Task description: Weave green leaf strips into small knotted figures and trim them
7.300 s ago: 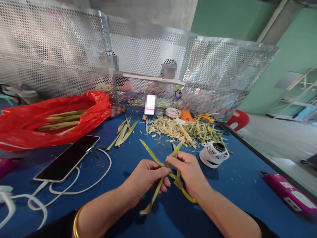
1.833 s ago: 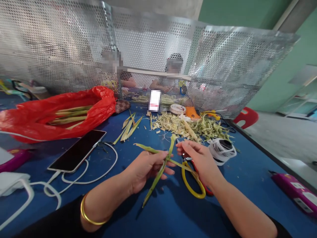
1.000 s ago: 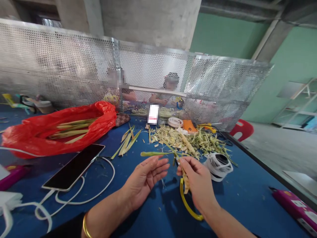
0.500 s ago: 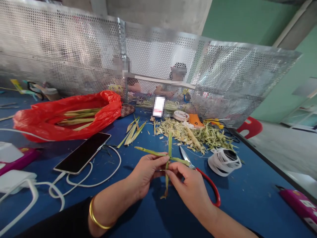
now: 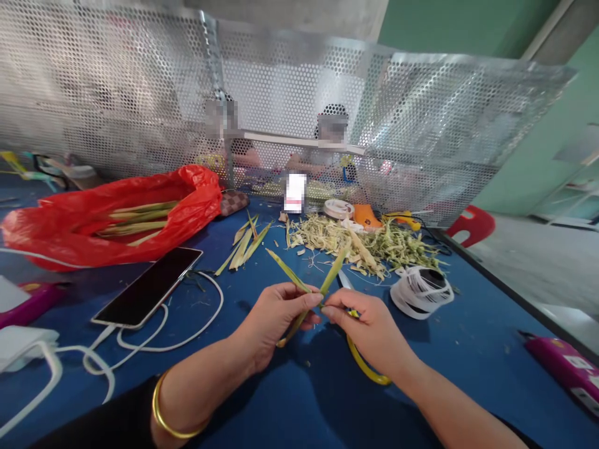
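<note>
Crossed green leaf strips (image 5: 333,272) are pinched between the thumb and fingers of my left hand (image 5: 285,315), over the middle of the blue table. One tip points up left, one up right, and a dry brownish end hangs below. My right hand (image 5: 369,321) is closed in a pinch at the right side of the crossing, on the strips' end as far as I can see. Its fingers partly hide what they hold. Under the right hand lie scissors (image 5: 367,368), their blade (image 5: 345,280) partly covered and a yellow handle loop showing.
Leaf scraps (image 5: 327,240) are heaped behind my hands, near a white spool (image 5: 421,293). To the left are loose strips (image 5: 246,246), a phone (image 5: 147,287) on a white cable and a red bag (image 5: 60,218) of leaves. A perforated screen (image 5: 290,81) stands behind, people beyond it.
The crossed strips have turned: the upright one now leans up right and its lower end has swung left. My right hand has closed in at the crossing. The view has shifted slightly.
</note>
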